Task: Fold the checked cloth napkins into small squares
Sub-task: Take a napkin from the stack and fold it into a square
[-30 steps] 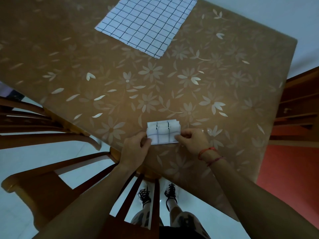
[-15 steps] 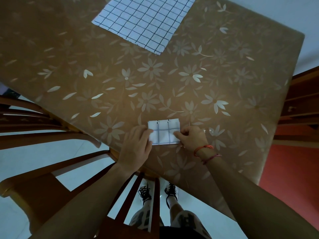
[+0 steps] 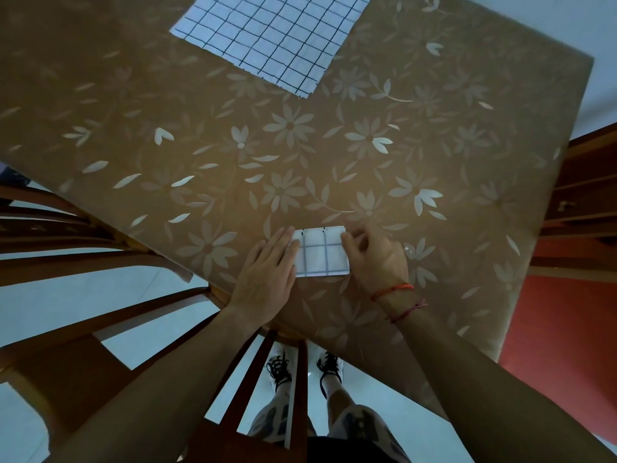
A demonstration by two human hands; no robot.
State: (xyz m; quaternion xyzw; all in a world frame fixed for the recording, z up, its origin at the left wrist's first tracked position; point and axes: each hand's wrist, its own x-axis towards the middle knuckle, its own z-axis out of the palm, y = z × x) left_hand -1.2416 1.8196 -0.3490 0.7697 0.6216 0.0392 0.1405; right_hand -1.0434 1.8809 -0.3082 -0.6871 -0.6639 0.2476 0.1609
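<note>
Folded napkin (image 3: 320,253) on floral tablecloth (image 3: 467,111), wooden chair (image 3: 100,265), pale floor (image 3: 83,289), perhaps tiled

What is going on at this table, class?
A person is folding a white checked cloth napkin, already a small folded square, near the edge of the brown flower-patterned table. The left hand presses flat on its left side while the right hand pinches its right edge. A second, unfolded white checked napkin lies flat at the table's far side.
</note>
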